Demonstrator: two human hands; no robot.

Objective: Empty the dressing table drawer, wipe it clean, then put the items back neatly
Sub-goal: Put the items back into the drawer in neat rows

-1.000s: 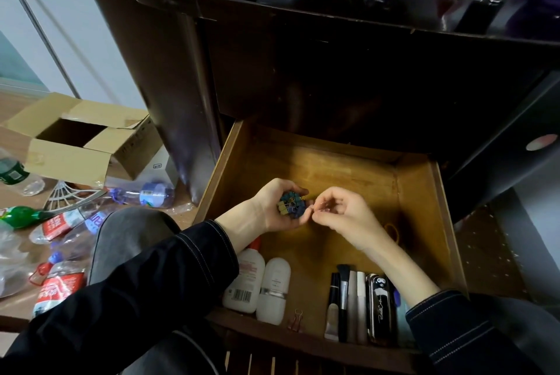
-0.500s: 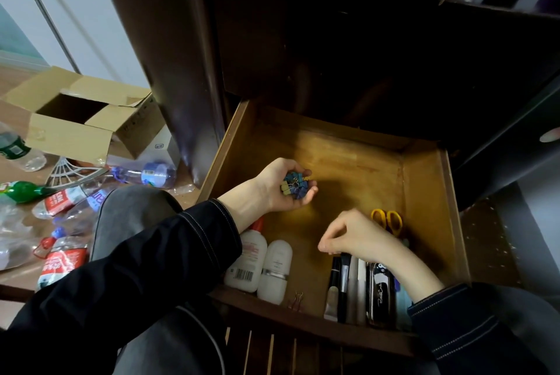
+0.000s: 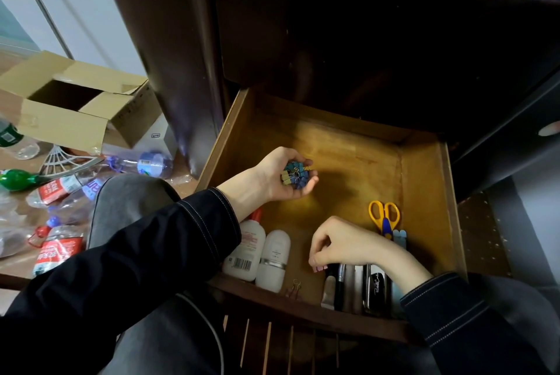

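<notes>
On the floor (image 3: 18,271) at the far left lie several plastic bottles (image 3: 57,248), most with red labels, and a green bottle (image 3: 16,179). Behind them sits an open cardboard box (image 3: 75,107). To their right stands a dark wooden desk (image 3: 333,41) with its wooden drawer (image 3: 451,208) pulled open towards a person in black sleeves. The left hand (image 3: 277,176) is held palm up over the back left part of the drawer, its fingers cupped around a clump of small binder clips (image 3: 296,175) in blue and yellow. Below that wrist, in the near left corner of the drawer, two white bottles (image 3: 247,250) lie side by side, one with a barcode. A single loose clip (image 3: 296,286) lies just right of them against the front wall. The right hand (image 3: 348,245) hovers over the front middle of the drawer with its fingers curled and their tips pointing down. It is not possible to tell whether it pinches anything. Under that hand and wrist, a row of brushes and pens (image 3: 340,286) and a black case (image 3: 375,289) lie parallel along the front wall. Further right, scissors (image 3: 384,217) with yellow handles lie near the drawer's right wall.
</notes>
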